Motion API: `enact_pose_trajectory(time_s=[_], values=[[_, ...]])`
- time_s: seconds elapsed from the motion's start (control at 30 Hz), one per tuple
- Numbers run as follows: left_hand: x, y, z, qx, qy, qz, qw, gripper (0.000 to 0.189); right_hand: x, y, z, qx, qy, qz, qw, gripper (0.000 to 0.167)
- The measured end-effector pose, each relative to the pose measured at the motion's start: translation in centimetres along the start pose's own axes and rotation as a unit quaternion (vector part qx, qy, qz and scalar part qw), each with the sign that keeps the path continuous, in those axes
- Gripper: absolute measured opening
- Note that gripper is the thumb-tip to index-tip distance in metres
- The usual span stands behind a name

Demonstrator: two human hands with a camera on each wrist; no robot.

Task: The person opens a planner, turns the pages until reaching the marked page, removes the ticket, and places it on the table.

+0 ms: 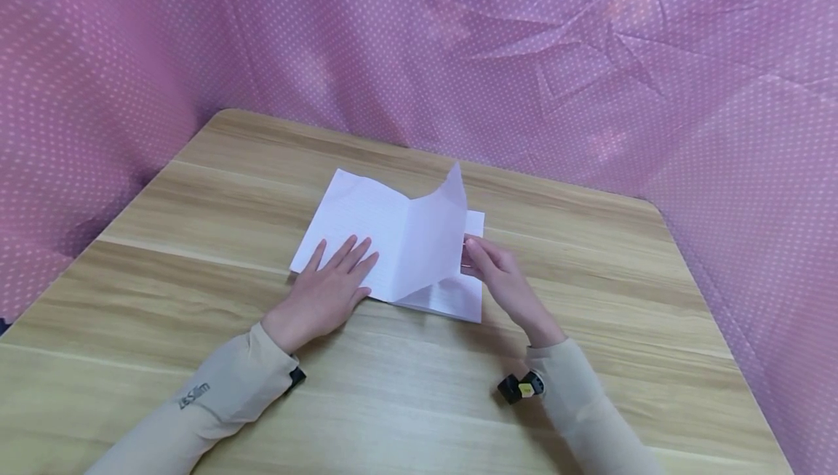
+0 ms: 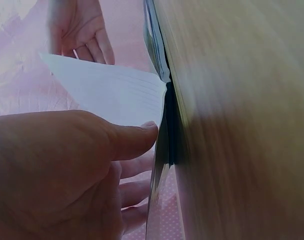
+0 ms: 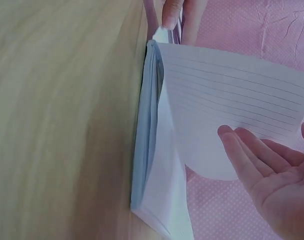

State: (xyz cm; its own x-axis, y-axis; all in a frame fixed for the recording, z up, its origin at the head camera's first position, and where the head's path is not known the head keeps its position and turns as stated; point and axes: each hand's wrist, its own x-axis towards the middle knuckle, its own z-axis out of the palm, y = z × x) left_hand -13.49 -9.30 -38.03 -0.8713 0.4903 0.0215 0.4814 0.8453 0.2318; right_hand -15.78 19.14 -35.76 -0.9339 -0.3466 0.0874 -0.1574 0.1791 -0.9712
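Observation:
An open notebook (image 1: 366, 206) with lined white pages lies on the table, its left side under my left hand (image 1: 327, 289). That hand rests on the left page with its fingers spread. One page (image 1: 435, 235) stands up from the fold, its free edge near my right hand (image 1: 500, 282). In the right wrist view, the extended fingers (image 3: 257, 155) of the right hand lie against the lined raised page (image 3: 232, 90), and the thumb stays apart. The left wrist view shows the left thumb (image 2: 137, 140) by the notebook's near edge.
The wood-grain table (image 1: 406, 388) reaches out on all sides of the notebook. A pink dotted cloth (image 1: 419, 46) hangs behind and at both sides of it. A black and yellow device (image 1: 524, 388) is strapped at the right wrist.

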Motion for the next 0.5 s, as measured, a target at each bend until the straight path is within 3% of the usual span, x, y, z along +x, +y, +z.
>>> enact_pose_trajectory(time_s=[0.27,0.5], values=[[0.0,0.1,0.1,-0.016,0.003,0.0,0.9999,0.057,0.3,0.4,1.2,0.011,-0.029,-0.025,0.9992,0.041],[0.1,0.4,0.1,-0.036,0.005,0.002,0.9993,0.07,0.9,0.9,2.4,-0.021,-0.052,-0.033,0.9979,0.038]])
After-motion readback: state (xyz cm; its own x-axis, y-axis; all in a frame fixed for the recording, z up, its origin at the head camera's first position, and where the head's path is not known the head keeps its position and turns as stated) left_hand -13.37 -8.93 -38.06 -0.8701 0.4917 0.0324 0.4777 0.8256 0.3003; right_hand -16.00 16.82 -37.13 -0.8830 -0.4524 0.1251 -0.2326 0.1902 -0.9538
